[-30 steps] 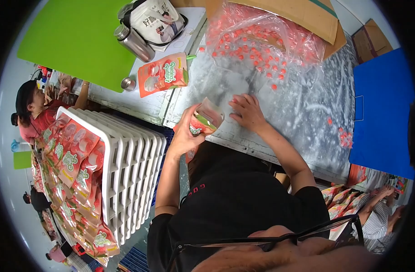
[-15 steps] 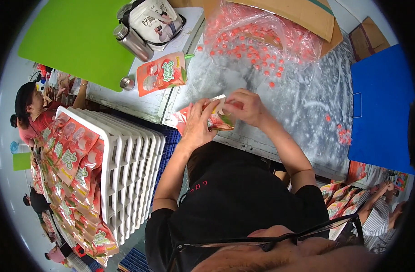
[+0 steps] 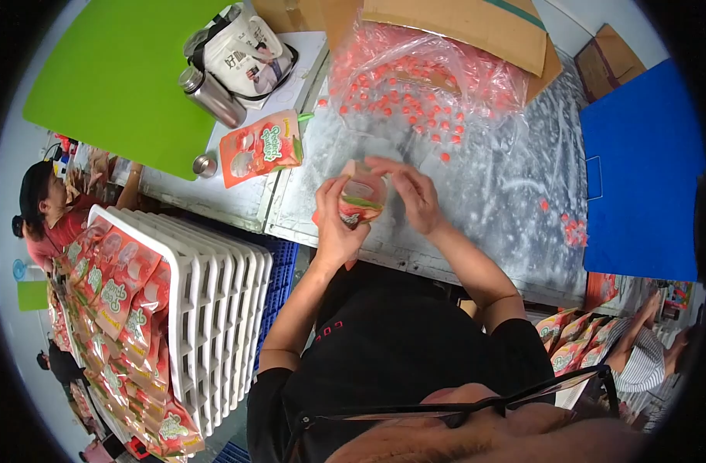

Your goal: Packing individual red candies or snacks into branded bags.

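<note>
a worker at a metal table point(image 3: 476, 224) holds an orange spouted pouch point(image 3: 358, 202) upright between both hands, just in front of a clear plastic bag of small red caps point(image 3: 422, 85). the left hand point(image 3: 339, 224) wraps the pouch's near side, fingers curled snugly around its body; the right hand point(image 3: 413, 193) meets it from the far side, fingers bent narrow over the top edge (whether a cap is pinched there cannot be told). a second pouch point(image 3: 262, 147) lies flat to the left of the held one, beside a steel flask point(image 3: 211, 96) and a printed bag point(image 3: 245, 50). nearer the worker and to the left of the held pouch, a stack of white trays point(image 3: 221, 309) carries rows of filled pouches point(image 3: 113, 285). done well, this step likely wants the left hand keeping the pouch steady and upright while the right works squarely at the spout, not squeezing the body.
</note>
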The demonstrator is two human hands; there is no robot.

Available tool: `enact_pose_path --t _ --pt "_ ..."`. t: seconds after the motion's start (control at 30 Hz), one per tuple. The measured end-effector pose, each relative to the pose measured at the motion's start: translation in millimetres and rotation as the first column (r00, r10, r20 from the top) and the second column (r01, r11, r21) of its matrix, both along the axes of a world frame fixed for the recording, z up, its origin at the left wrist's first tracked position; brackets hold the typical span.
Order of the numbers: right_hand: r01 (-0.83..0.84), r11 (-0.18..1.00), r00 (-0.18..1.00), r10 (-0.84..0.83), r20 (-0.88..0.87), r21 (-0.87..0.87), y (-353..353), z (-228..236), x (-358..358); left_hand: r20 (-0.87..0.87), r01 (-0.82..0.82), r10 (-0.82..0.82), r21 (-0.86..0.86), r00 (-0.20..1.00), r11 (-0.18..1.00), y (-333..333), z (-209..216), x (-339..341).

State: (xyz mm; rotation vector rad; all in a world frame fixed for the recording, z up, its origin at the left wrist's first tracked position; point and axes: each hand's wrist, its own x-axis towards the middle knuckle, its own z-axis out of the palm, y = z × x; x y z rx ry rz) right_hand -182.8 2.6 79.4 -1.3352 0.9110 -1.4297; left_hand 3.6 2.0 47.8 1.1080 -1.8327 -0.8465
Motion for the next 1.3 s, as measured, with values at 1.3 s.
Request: enact_pose_path --t 1.3 --pt "0.266 0.962 0.355 -0.157 -0.922 -0.062 27 -116 -120 0.013 0.003 -0.004 0.076 1.000 0.997 11 8 27"
